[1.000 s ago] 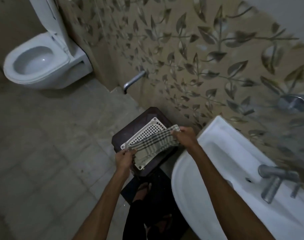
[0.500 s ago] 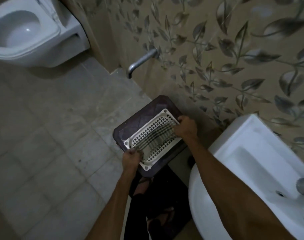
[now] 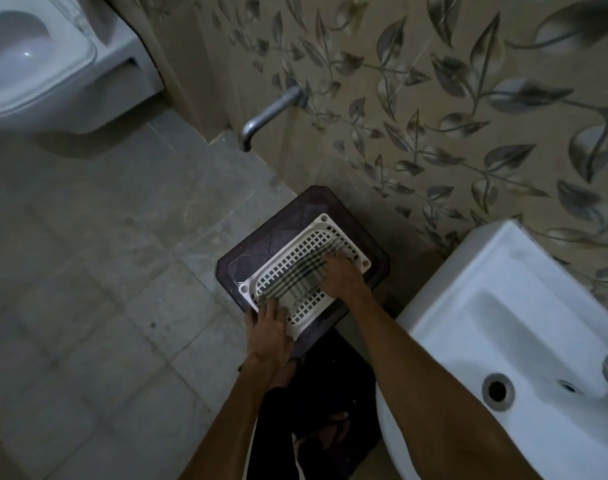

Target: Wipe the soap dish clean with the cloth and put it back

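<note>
Cloth (image 3: pixel 297 284) now lies flat inside the soap dish (image 3: pixel 304 268), where a second ago it was stretched taut above it between both hands. The dish, a white perforated tray, sits on a dark stool (image 3: pixel 261 237) against the leaf-patterned wall, between the toilet (image 3: pixel 36 57) and the basin (image 3: pixel 503 306).

Right hand (image 3: pixel 340 277) presses palm-down on the cloth's far end, fingers spread, not pinching. Left hand (image 3: pixel 269 325) rests at the near corner, fingers loosely bent over the dish rim and the cloth's end (whether it grips cloth, rim or both, cannot tell).

Judgement: wiping proper is starting; putting the dish back is not yet due.

Light is dim. Dirt on the dish cannot be made out. Its usual place is not evident. The cloth's weave blends with the grid holes. The basin tap is cut off at the right edge.
</note>
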